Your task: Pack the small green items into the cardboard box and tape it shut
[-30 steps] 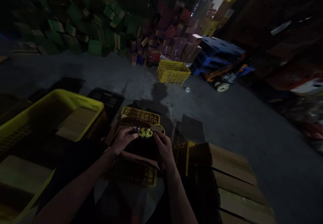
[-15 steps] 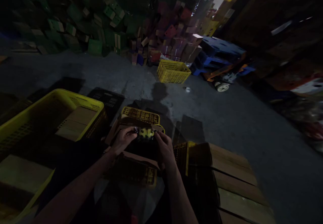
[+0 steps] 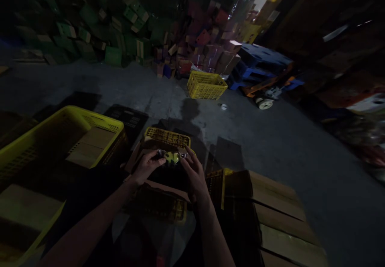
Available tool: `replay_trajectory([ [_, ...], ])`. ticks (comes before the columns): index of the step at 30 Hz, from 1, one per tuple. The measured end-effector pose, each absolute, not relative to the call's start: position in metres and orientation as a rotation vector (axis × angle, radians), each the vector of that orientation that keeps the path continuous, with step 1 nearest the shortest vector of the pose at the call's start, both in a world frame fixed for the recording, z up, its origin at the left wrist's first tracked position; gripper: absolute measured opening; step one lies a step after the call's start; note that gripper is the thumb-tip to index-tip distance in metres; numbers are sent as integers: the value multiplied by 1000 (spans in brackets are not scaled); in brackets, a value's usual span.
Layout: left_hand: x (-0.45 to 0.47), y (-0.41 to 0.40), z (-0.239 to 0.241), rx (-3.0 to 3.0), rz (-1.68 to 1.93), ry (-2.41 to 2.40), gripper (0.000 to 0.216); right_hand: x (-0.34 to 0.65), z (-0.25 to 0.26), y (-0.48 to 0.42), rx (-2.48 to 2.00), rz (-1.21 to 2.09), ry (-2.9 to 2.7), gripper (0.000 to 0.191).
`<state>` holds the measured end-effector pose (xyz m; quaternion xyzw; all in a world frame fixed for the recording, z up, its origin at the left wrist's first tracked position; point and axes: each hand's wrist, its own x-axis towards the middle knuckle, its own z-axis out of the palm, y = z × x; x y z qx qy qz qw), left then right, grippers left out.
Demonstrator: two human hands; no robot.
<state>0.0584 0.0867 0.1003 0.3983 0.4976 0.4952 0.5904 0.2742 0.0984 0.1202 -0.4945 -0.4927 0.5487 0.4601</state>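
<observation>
Both my hands hold a small yellow-green object wrapped in shiny clear film [image 3: 172, 157] above an open cardboard box [image 3: 159, 186] that rests on a small yellow crate [image 3: 167, 137]. My left hand [image 3: 146, 166] pinches the object's left end, fingers closed. My right hand [image 3: 194, 173] grips its right end with the fingers curled. The scene is dim and the object's details are hard to make out.
A large yellow crate with cardboard boxes [image 3: 64, 138] stands at the left. Flat cardboard sheets [image 3: 279, 215] lie at the right. Farther off are another yellow crate [image 3: 205, 85], blue pallets [image 3: 261, 60], a pallet jack [image 3: 264, 94] and heaps of green and red boxes [image 3: 120, 34].
The hands have shifted slightly on the wrapped object; it has turned a little between the fingers. Nothing else moved.
</observation>
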Motion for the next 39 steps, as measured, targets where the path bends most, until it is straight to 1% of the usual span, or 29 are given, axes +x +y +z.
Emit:
replay_trajectory([
  [2, 58, 87, 101, 939, 1128, 1153, 46, 273, 123, 98, -1210, 1340, -1266, 64],
  [5, 58, 87, 101, 970, 1115, 1121, 52, 274, 122, 101, -1208, 1326, -1307, 52],
  [7, 58, 87, 101, 1011, 1117, 1090, 62, 274, 118, 103, -1219, 1348, -1272, 47],
  [10, 57, 85, 102, 1089, 1069, 1024, 83, 276, 111, 105, -1276, 1353, -1193, 44],
  [12, 56, 84, 104, 1139, 1043, 1003, 89, 277, 108, 105, -1301, 1359, -1175, 44],
  [14, 55, 84, 105, 1184, 1052, 1032, 86, 277, 107, 104, -1297, 1382, -1180, 44],
  [19, 54, 87, 101, 1247, 1095, 1104, 54, 274, 109, 102, -1216, 1399, -1207, 45],
  [21, 55, 88, 96, 1168, 1137, 1132, 48, 274, 111, 102, -1183, 1386, -1216, 42],
  [24, 59, 88, 90, 966, 1194, 1143, 48, 275, 112, 100, -1178, 1383, -1224, 39],
  [29, 62, 87, 90, 854, 1207, 1131, 52, 278, 114, 97, -1135, 1384, -1314, 45],
  [32, 59, 87, 94, 963, 1209, 1159, 48, 278, 115, 94, -1122, 1357, -1300, 42],
  [35, 56, 86, 100, 1171, 1150, 1233, 42, 277, 114, 95, -1211, 1378, -1167, 38],
  [39, 57, 84, 107, 1339, 1119, 1264, 43, 276, 111, 99, -1246, 1406, -1171, 42],
])
